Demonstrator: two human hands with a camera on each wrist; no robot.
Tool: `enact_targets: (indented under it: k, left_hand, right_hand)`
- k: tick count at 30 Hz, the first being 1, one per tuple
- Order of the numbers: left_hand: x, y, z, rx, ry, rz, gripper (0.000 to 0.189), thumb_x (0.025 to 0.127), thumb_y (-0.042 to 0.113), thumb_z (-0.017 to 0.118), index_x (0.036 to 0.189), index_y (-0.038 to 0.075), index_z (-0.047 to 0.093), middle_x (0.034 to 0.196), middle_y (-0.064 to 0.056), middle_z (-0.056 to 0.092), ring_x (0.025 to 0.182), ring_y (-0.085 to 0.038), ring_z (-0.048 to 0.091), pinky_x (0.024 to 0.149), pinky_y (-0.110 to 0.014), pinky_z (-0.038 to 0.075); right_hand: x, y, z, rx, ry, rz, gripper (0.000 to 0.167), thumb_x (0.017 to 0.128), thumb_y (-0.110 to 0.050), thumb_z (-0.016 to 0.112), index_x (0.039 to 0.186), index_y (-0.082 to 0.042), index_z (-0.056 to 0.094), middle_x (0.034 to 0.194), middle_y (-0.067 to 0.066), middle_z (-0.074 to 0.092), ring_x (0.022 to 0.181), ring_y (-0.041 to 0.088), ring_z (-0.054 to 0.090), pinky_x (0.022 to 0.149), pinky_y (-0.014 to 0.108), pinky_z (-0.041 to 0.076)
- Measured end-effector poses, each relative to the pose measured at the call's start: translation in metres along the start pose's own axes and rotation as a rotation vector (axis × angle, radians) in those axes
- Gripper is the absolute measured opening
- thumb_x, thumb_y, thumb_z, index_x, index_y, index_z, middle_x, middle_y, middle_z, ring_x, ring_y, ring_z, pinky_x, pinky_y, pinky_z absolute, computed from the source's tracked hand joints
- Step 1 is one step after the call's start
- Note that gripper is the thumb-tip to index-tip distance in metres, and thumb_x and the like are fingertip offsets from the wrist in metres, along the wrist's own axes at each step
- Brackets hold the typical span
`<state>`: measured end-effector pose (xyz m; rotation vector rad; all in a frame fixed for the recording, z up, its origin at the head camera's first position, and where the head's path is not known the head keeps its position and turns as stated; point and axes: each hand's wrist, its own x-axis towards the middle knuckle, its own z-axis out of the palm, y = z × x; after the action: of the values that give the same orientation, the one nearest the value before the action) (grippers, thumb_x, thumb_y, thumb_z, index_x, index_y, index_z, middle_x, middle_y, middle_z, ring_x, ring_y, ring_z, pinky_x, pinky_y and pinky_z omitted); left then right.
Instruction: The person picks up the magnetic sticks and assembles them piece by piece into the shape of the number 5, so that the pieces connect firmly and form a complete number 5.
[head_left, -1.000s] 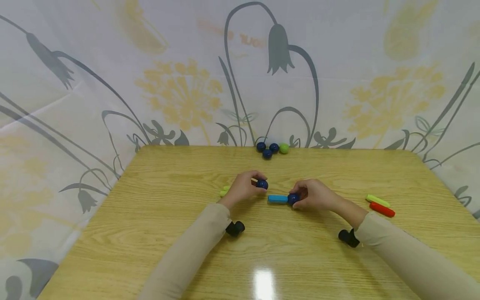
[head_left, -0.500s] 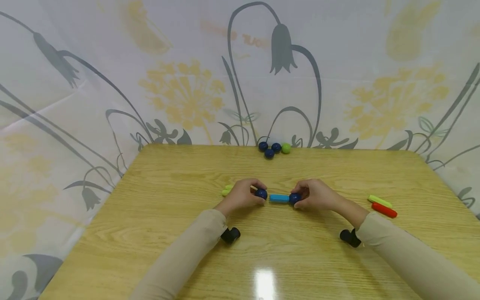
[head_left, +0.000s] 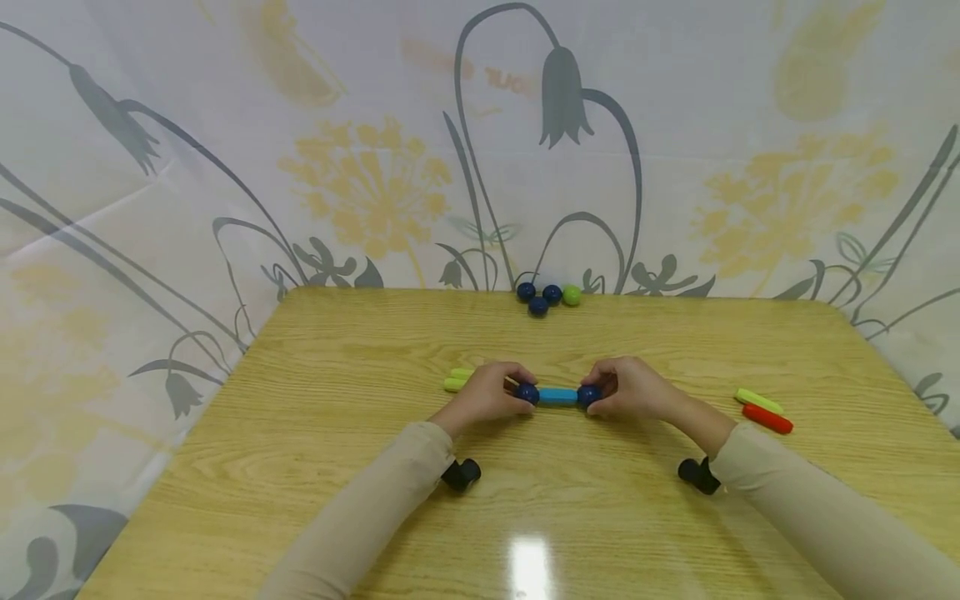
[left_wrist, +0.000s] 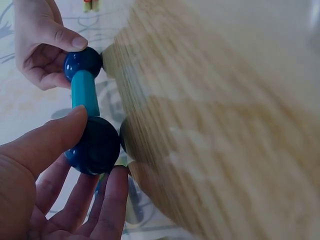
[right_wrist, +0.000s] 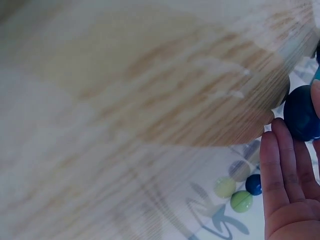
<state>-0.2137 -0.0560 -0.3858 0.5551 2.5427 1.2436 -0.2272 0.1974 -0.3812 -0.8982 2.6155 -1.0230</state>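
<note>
A light blue rod (head_left: 558, 397) lies across the middle of the table, with a dark blue ball at either end. My left hand (head_left: 495, 392) pinches the left ball (head_left: 528, 394) between thumb and fingers; in the left wrist view that ball (left_wrist: 95, 146) meets the rod's near end. The right ball (head_left: 588, 396) sits on the rod's other end, held by the thumb and fingers of my right hand (head_left: 632, 390). In the right wrist view this dark ball (right_wrist: 302, 113) shows at the right edge, fingers beneath it.
Yellow-green rods (head_left: 455, 384) lie partly behind my left hand. A yellow-green rod (head_left: 759, 402) and a red rod (head_left: 767, 418) lie at the right. Several dark blue balls (head_left: 537, 306) and a green ball (head_left: 572, 295) stand at the table's back edge, before a patterned cloth (head_left: 660, 192).
My left hand has brought its dark blue ball down and toward me, then right against the rod's left end. The right hand keeps its hold on the other ball, nearly still.
</note>
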Motion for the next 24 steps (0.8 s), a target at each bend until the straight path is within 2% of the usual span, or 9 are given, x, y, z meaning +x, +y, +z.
enact_targets:
  k: [10, 14, 20, 24]
  left_hand:
    - [-0.008, -0.009, -0.018, -0.05, 0.025, 0.065, 0.031, 0.083, 0.011, 0.071, 0.113, 0.006, 0.064, 0.111, -0.007, 0.062, 0.097, -0.02, 0.059, 0.079, -0.029, 0.05]
    - [-0.013, -0.015, -0.026, -0.028, 0.043, 0.102, 0.029, 0.084, 0.012, 0.071, 0.111, 0.005, 0.064, 0.109, -0.007, 0.062, 0.096, -0.021, 0.059, 0.081, -0.03, 0.049]
    - [-0.021, -0.024, -0.037, 0.002, 0.073, 0.122, 0.027, 0.083, 0.01, 0.071, 0.109, 0.001, 0.065, 0.108, -0.012, 0.062, 0.096, -0.025, 0.058, 0.084, -0.034, 0.048]
    - [-0.026, -0.028, -0.043, 0.05, 0.097, 0.142, 0.026, 0.082, 0.008, 0.072, 0.106, 0.002, 0.066, 0.109, -0.01, 0.062, 0.097, -0.024, 0.057, 0.085, -0.035, 0.048]
  right_hand:
    - [0.0, 0.001, 0.0, -0.011, 0.01, 0.004, 0.027, 0.074, -0.005, 0.078, 0.097, 0.002, 0.065, 0.091, 0.008, 0.065, 0.077, 0.018, 0.063, 0.066, 0.027, 0.053]
    - [-0.001, 0.0, 0.0, -0.008, 0.009, 0.007, 0.027, 0.074, -0.004, 0.078, 0.097, 0.003, 0.065, 0.091, 0.008, 0.065, 0.077, 0.018, 0.063, 0.066, 0.027, 0.053]
    - [-0.001, 0.001, 0.001, -0.003, 0.012, 0.001, 0.028, 0.074, -0.005, 0.078, 0.097, 0.003, 0.065, 0.091, 0.008, 0.065, 0.076, 0.017, 0.063, 0.066, 0.026, 0.053]
    - [-0.002, 0.001, 0.001, 0.007, 0.015, 0.008, 0.027, 0.074, -0.005, 0.078, 0.097, 0.003, 0.065, 0.091, 0.009, 0.065, 0.076, 0.018, 0.063, 0.066, 0.027, 0.053]
